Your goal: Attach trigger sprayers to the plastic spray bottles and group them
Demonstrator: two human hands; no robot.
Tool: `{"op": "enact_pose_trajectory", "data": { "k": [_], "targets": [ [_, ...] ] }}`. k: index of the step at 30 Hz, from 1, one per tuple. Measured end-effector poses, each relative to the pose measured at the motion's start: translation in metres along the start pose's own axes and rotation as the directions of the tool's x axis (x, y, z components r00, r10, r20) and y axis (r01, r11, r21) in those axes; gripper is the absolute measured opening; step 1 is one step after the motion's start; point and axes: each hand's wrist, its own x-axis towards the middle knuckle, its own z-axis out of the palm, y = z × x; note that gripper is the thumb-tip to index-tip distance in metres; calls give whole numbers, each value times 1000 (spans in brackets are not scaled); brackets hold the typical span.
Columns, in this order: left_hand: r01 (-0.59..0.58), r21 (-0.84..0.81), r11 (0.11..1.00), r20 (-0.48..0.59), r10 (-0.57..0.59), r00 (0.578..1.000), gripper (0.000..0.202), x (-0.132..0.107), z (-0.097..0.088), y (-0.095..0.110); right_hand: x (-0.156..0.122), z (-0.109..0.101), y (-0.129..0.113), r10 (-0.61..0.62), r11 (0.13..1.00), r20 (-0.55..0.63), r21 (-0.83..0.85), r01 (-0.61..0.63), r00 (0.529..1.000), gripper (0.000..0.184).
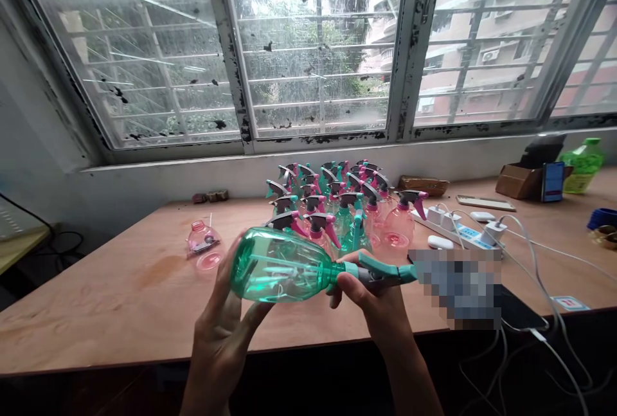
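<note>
A clear green spray bottle (282, 268) lies sideways in the air above the table's front edge, held in both hands. Around its base, at the left, curl the fingers of my left hand (224, 323). My right hand (371, 303) grips the neck and collar, where the grey and teal trigger head (385, 270) joins the bottle. A dip tube shows through the green wall. Behind it stand several pink and green spray bottles (344, 220) with trigger heads, packed close together. A pink bottle (198, 233) without a fitted head is at the left, with a loose trigger head (205, 245) by it.
On the right of the wooden table (120, 300) lie a power strip (463, 233) with chargers and cables, and a dark phone (520, 308). A cardboard box (518, 181), an upright phone (552, 181) and a green jug (584, 165) stand farther back. Windows line the far wall.
</note>
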Motion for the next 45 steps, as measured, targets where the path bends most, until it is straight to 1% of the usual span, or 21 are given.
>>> {"op": "enact_pose_trajectory", "data": {
  "k": [2, 4, 7, 8, 10, 12, 14, 18, 22, 24, 27, 30, 34, 38, 40, 41, 43, 45],
  "targets": [
    [5, -14, 1000, 25, -5, 1000, 69, -4, 1, 2, 1, -2, 1, -10, 999, -1, 39, 10, 1000, 23],
    [26, -13, 1000, 61, -25, 998, 76, -6, 0, 0, 1, -4, 1, -15, 999, 1, 51, 15, 1000, 25],
    [-12, -3, 1000, 111, 12, 994, 77, -2, -4, -8, -1, -5, 0, -16, 1000, 16, 1, 16, 1000, 28],
    [-35, 1, 999, 101, 34, 994, 76, 0, -5, -9, -1, -5, 0, -17, 1000, 26, -22, 18, 1000, 28],
    [-30, 11, 999, 38, 29, 999, 70, 3, -4, -10, -2, -3, -1, -14, 998, 48, -54, 16, 999, 28],
    [16, 22, 1000, -14, -15, 1000, 63, 3, -2, -6, -2, -1, -1, -5, 999, 51, -51, 8, 999, 28],
    [47, 30, 998, -34, -46, 998, 62, 0, 1, -1, -2, 0, 0, -1, 1000, 32, -23, 1, 999, 28],
    [43, 27, 999, -25, -42, 999, 70, -6, 1, 5, -1, -2, 0, -2, 1000, 22, 20, 1, 1000, 29],
    [8, -42, 999, 35, -6, 999, 80, -4, 0, -1, -2, -4, -1, -3, 1000, 37, 0, 3, 999, 30],
    [-18, -76, 997, 19, 20, 1000, 81, -2, 1, -3, -2, -3, -2, 4, 1000, 50, -20, -3, 999, 29],
    [3, -51, 999, -22, -4, 1000, 70, 1, 5, -2, -2, -2, 0, 7, 1000, 50, -11, -6, 999, 28],
    [8, -23, 1000, -11, -9, 1000, 61, -2, 6, 3, -1, -2, 1, 0, 1000, 34, 15, 0, 999, 29],
    [-25, -10, 1000, 16, 25, 1000, 71, -5, 4, 5, 0, -5, 1, 0, 1000, 32, 20, 0, 999, 31],
    [25, -52, 998, 42, -22, 999, 82, -2, 1, 0, -1, -3, -1, -2, 1000, 47, -14, 3, 999, 31],
    [22, -71, 997, 14, -22, 1000, 88, 1, 0, -3, -2, 0, -1, 7, 1000, 62, -25, -5, 998, 31],
    [15, -71, 997, -12, -15, 1000, 88, 3, 0, -4, -2, 1, 0, 11, 1000, 68, -24, -10, 998, 30],
    [-8, -50, 999, -50, 5, 999, 78, 4, 1, -3, -2, 3, 0, 17, 1000, 63, -10, -16, 998, 30],
    [-32, -39, 999, -26, 31, 999, 67, 1, 4, 1, -1, 4, 0, 16, 1000, 44, 9, -16, 999, 29]
  ]
}}
